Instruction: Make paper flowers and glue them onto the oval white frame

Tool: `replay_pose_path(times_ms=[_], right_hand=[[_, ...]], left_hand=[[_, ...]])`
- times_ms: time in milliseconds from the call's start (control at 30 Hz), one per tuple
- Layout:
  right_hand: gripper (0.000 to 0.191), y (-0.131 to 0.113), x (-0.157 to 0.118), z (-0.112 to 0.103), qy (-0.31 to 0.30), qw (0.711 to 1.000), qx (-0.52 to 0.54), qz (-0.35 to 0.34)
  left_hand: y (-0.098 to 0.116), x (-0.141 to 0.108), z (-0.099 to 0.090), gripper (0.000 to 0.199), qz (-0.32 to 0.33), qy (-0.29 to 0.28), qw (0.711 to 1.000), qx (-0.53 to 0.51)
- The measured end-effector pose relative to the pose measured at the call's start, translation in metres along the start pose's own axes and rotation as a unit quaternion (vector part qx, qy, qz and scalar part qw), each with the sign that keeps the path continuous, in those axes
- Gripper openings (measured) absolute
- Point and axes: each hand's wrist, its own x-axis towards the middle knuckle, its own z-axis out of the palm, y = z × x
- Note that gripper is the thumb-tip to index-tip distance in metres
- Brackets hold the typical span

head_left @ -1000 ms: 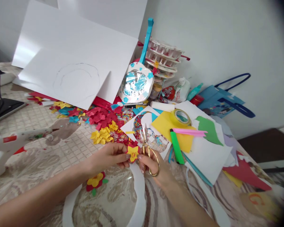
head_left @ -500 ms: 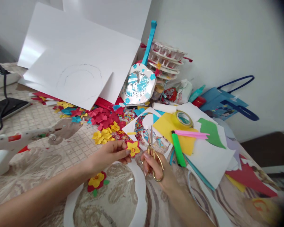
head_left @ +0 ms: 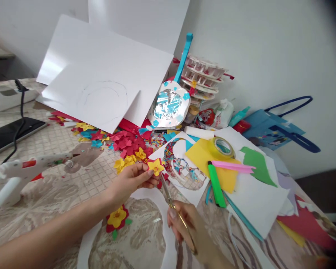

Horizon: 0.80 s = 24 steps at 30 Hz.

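Pinched between the fingers of my left hand (head_left: 133, 180) is a small red-and-yellow paper flower (head_left: 155, 166). My right hand (head_left: 186, 224) holds gold-handled scissors (head_left: 171, 204), whose blades point up and left to the flower's lower edge. Whether the blades touch the paper is too small to tell. Below both hands lies a wavy white ring (head_left: 170, 244) with a clear middle. Another red-and-yellow flower with green leaves (head_left: 117, 218) sits on the ring's left side.
A glue gun (head_left: 19, 175) lies at left. Behind are paper flower piles (head_left: 128, 144), white boards (head_left: 106, 74) and a round blue-and-white bag (head_left: 170, 104). At right are a green marker (head_left: 216, 185), tape (head_left: 222, 147), coloured paper and a blue bag (head_left: 271, 127).
My right hand has moved down, and the scissors have swung from upright to slant toward the flower. The flower in my left hand is slightly higher. The whole view has shifted.
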Motion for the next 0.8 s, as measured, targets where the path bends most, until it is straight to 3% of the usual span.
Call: replay_pose_path(times_ms=[300,800], right_hand=[[0.057,-0.0004,0.0018,0.0076,0.002,0.998,0.013,0.061],[0.056,0.006,0.0055,0.0081,0.001,0.997,0.04,0.059]], left_hand=[[0.0015,-0.0009,0.002,0.028,0.006,0.012,1.0,-0.026],[0.0025,-0.0034,0.0062,0.027,0.024,0.01,1.0,-0.007]])
